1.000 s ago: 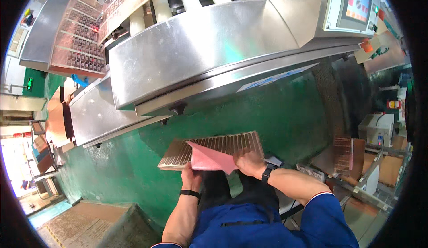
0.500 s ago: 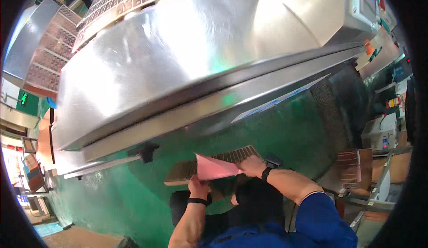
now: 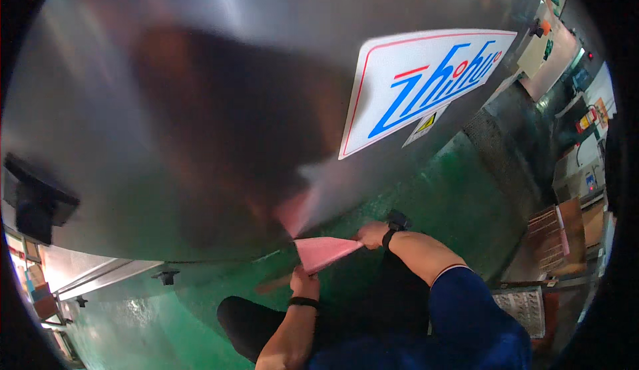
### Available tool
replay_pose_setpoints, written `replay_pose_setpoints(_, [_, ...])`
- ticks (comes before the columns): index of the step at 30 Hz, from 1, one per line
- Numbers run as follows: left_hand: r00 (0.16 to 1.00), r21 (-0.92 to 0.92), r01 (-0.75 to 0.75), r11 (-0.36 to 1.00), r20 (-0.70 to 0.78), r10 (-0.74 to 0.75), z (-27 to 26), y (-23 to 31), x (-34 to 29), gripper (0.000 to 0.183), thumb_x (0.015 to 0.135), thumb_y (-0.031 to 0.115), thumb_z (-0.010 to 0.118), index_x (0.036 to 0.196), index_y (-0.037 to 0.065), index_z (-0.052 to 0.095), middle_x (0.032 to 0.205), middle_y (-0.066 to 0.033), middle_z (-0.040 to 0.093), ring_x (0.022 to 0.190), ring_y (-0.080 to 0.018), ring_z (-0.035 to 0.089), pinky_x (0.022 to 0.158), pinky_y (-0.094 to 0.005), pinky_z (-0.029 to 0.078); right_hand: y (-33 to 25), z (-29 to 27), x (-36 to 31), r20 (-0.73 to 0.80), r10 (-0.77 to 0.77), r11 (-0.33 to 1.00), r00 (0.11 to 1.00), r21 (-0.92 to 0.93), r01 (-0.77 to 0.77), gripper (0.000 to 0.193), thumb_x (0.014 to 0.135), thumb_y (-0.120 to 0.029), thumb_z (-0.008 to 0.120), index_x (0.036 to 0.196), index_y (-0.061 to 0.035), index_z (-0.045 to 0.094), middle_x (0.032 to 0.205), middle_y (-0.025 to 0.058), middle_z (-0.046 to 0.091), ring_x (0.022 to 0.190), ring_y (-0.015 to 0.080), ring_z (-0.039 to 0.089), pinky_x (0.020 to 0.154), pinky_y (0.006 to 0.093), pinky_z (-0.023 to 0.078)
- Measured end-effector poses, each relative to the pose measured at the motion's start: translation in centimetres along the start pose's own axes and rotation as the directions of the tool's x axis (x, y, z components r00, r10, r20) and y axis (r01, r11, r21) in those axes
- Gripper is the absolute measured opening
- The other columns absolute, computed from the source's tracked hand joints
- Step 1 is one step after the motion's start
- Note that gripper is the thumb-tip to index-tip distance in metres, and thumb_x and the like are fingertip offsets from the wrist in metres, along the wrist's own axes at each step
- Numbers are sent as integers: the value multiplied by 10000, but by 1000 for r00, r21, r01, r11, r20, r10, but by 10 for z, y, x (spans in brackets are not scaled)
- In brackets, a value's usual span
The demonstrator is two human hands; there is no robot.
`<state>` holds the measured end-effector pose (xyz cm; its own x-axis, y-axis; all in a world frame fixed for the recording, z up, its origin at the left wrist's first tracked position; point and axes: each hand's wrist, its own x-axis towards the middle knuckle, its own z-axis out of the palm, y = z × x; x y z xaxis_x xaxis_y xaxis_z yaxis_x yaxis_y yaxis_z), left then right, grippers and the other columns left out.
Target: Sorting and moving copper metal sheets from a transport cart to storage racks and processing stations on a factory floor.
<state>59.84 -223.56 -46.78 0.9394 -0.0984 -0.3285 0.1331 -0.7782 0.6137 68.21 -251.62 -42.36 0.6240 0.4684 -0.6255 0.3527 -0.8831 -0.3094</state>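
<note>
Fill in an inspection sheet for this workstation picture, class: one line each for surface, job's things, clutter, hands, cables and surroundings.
Surface: green machine base under a curved stainless steel cover that fills most of the view.
Job's things: pink sheet, held at both ends just below the cover's edge; a brown strip shows beneath it, too hidden to name.
Clutter: stacked brown trays at the right.
Hands: left hand grips the sheet's lower end; right hand grips its right tip; dark bands on both wrists.
Cables: nothing seen.
Surroundings: white sign plate and a small yellow warning label on the cover; black knob at left; more machinery far right.
</note>
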Motion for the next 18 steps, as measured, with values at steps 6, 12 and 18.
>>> replay_pose_setpoints(6, [760,-927,217,-307,358,-543,-14,-20,48,184,934,246,576,1085,142,569,963,-51,605,824,-191,570,900,-386,470,-14,-20,20,-191,35,973,981,-218,-77,302,805,-93,539,1095,-75,622,1002,172,675,1014,324,637,809,467,503])
replay_pose_setpoints(12, [711,-876,371,-308,481,-512,-56,-6,26,202,979,260,445,1004,109,577,863,-29,565,788,-177,528,879,-386,455,-49,7,-38,-839,128,969,529,-7,-246,383,770,-89,574,1140,9,557,1276,226,503,1171,374,499,904,463,455])
replay_pose_setpoints(18, [842,-912,336,-237,403,-357,-169,39,-61,174,961,195,461,992,66,573,889,-53,592,832,-202,573,833,-343,484,-124,-29,-145,-533,53,995,845,104,3,369,766,-100,591,1118,13,577,1358,264,444,1174,410,502,890,473,483])
